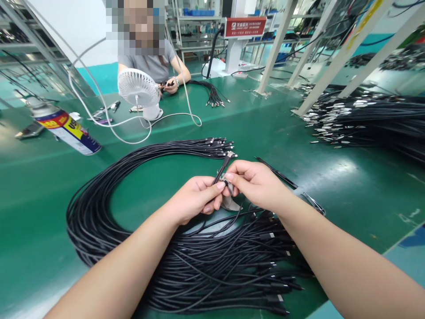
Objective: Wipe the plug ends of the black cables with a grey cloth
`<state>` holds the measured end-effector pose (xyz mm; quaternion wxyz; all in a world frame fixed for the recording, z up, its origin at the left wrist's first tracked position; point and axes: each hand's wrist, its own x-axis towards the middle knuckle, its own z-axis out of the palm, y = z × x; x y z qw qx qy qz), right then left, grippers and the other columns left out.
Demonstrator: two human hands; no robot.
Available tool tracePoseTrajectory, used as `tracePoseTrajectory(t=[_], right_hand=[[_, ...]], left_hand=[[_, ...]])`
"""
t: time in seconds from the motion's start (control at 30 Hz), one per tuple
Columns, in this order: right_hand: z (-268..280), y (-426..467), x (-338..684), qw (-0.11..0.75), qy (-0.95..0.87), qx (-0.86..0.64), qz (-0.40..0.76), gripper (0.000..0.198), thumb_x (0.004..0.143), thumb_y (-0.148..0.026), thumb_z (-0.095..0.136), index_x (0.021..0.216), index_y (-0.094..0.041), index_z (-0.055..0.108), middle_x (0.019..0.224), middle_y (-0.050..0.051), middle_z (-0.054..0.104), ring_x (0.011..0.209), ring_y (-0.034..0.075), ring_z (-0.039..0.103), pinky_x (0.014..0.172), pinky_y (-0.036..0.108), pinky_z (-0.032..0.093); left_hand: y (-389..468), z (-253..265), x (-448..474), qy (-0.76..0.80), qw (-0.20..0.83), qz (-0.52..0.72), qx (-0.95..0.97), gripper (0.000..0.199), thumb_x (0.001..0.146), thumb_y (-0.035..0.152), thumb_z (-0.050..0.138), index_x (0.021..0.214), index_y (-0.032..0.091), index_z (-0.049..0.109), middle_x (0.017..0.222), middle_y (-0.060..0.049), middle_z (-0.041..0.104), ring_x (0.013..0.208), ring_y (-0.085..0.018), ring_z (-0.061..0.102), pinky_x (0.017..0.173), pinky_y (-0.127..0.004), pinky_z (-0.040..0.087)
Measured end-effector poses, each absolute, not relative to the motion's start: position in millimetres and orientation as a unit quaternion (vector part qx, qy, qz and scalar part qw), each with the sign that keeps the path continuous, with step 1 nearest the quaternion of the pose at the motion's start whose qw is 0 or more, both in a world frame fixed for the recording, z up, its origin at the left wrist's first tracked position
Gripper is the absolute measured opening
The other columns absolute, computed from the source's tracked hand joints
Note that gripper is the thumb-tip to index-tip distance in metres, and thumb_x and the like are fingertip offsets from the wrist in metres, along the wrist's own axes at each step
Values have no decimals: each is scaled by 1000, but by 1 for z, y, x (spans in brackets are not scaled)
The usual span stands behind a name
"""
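Both hands are up over the green desk [49, 186], meeting right in the middle of the view. The left hand [194, 199] pinches a black cable [222, 169] between thumb and fingers, just below its metal plug end, which sticks up and away from the person. The right hand [255, 181] closes in on the same spot from the other side, fingertips clamped on a small grey piece touching the cable where the two thumbs meet; what that piece is, I can't tell. Under the forearms lies a big looped bundle of black cables [99, 195], its plug ends fanned out on the desk just beyond the hands and a second thick mass of ends piled near the person's edge. Off to the left, a spray can [64, 126] lies tilted on the desk. Further back stands a small white fan [139, 91], its white cord curling across the desk. Behind it a co-worker in a grey shirt handles another bunch of cables. To the right, a large heap of cables [365, 119] lies well apart.
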<state>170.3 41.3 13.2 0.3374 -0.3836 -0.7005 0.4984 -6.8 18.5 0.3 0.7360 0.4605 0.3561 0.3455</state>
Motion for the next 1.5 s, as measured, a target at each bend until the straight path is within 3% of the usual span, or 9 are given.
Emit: tracePoseTrajectory(t=[0.13,0.3,0.53,0.9,1.3,1.4,1.5], right_hand=[[16,41,170,324,-766,-400,385,19,89,-19,50,71,-18,56,61,0,63,55,11,55,55,23,43],[16,42,172,300,-766,-399,405,17,90,-20,48,75,-18,57,62,0,63,54,11,54,54,23,42],[13,45,172,318,-840,-355,258,25,91,-15,46,68,-19,54,67,1,61,64,13,54,61,24,38],[9,47,173,296,-772,-369,425,14,91,-21,46,80,-19,54,67,0,63,60,12,56,59,23,44],[5,48,169,349,-807,-411,240,21,88,-17,48,68,-21,49,62,-1,57,58,13,51,57,25,37],[9,50,171,383,-773,-441,247,17,88,-21,49,71,-21,50,61,-1,56,59,14,52,58,26,38],[11,50,175,411,-717,-459,326,20,91,-34,50,76,-21,53,61,-2,56,57,13,53,57,26,41]], left_hand=[[19,-1,-8,355,738,344,459,36,78,45,74,77,11,64,48,5,54,35,-2,32,38,-17,23],[18,0,-8,361,735,344,459,37,76,46,75,77,11,64,47,5,53,34,-2,32,37,-17,22],[17,0,-8,367,728,331,475,38,77,48,74,76,12,65,45,5,53,33,-3,32,35,-17,21],[18,1,-8,380,730,338,457,36,76,46,74,77,11,64,47,5,52,34,-2,32,37,-17,21],[19,-1,-4,382,728,347,452,37,76,47,73,77,12,63,49,5,51,36,-2,30,38,-18,21],[19,0,-5,365,740,349,445,37,76,47,74,77,11,63,49,5,51,37,-2,29,39,-18,20],[19,0,-6,352,747,356,438,35,77,45,74,78,11,63,50,5,50,38,-2,28,40,-18,19]])
